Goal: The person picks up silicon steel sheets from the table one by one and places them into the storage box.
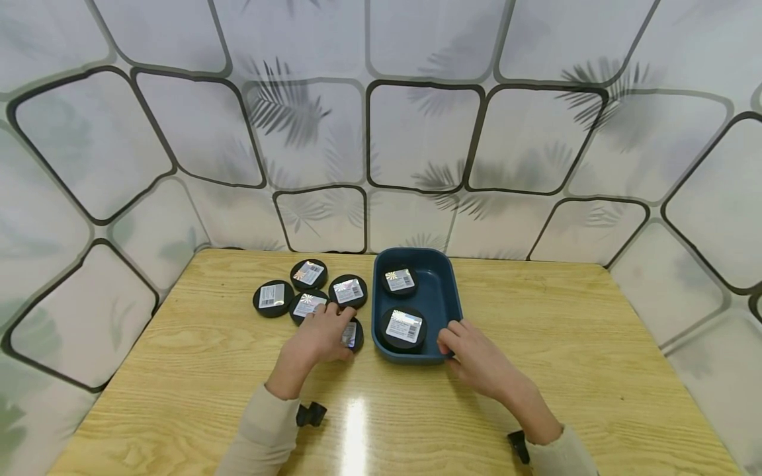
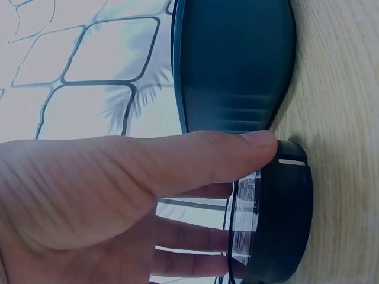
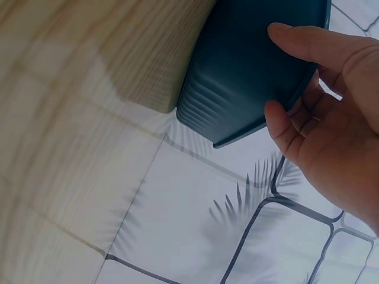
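Note:
My left hand [image 1: 321, 336] has its thumb and fingers around the edge of a flat round black container [image 1: 352, 336] with a silvery-white label. In the left wrist view the thumb lies against the side of this round container [image 2: 287, 219], which is on or just above the table. My right hand [image 1: 479, 360] grips the near right corner of a dark blue plastic bin [image 1: 439, 291]. The right wrist view shows the thumb outside the bin [image 3: 249, 71] and fingers at its rim. Inside the bin sit two labelled round containers, one far [image 1: 399, 280] and one near [image 1: 403, 328].
Left of the bin, several more round black containers lie label up: a leftmost container [image 1: 273, 299], a far container [image 1: 309, 274], and others close beside them. The wooden table [image 1: 565, 330] meets a patterned curtain [image 1: 423, 139] along its back edge.

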`<state>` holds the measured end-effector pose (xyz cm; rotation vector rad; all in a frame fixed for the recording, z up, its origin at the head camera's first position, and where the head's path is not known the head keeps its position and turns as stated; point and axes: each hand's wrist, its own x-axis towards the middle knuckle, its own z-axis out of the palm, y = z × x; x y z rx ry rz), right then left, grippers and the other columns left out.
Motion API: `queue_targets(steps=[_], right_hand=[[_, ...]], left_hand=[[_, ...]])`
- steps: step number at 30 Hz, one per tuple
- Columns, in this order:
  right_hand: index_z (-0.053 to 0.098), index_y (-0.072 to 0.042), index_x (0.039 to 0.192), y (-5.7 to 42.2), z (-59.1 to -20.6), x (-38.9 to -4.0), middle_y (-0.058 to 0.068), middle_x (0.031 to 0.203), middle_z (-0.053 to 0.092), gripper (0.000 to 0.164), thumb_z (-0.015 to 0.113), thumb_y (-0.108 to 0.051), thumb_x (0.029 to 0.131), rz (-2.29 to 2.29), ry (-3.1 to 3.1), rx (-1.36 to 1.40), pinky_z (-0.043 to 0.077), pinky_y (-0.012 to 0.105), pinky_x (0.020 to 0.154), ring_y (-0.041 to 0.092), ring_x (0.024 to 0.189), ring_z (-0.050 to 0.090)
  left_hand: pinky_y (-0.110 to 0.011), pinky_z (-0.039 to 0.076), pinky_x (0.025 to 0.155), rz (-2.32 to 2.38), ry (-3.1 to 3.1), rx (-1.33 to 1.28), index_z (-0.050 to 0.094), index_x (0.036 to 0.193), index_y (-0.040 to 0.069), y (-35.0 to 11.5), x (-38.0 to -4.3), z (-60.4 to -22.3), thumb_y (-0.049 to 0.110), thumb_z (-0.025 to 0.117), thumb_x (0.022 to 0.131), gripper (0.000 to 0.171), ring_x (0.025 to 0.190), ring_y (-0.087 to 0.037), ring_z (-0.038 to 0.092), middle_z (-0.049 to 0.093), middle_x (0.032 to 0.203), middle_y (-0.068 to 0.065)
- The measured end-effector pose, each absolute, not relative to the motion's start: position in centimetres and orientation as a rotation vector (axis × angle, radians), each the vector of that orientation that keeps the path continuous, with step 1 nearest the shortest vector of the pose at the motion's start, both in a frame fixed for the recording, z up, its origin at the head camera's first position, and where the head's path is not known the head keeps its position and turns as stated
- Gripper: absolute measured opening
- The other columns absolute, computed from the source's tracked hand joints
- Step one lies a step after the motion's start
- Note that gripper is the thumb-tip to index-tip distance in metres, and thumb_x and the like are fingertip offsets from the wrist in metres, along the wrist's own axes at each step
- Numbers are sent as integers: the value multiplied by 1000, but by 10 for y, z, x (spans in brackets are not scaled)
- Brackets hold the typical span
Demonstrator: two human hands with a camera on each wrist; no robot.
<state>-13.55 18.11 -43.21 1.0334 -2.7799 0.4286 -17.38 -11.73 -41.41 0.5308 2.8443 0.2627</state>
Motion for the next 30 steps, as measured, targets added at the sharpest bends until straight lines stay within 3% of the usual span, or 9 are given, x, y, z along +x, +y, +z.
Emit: queue_targets(steps=[20,30], right_hand=[[48,-17,80,181,-432,-135,-6,80,41,38,79,6,74,428,-2781,1025,35,28,69,12,76,36],[48,-17,80,181,-433,-136,-6,80,40,38,78,5,75,426,-2799,1017,35,28,69,12,76,36]], left_hand=[[-59,43,97,245,2806,498,52,136,9,-114,-169,-408,26,90,71,77,121,-43,47,52,127,-24],[-59,52,78,358,2797,415,51,131,7,-111,-168,-412,23,89,72,72,122,-56,44,46,131,-30]])
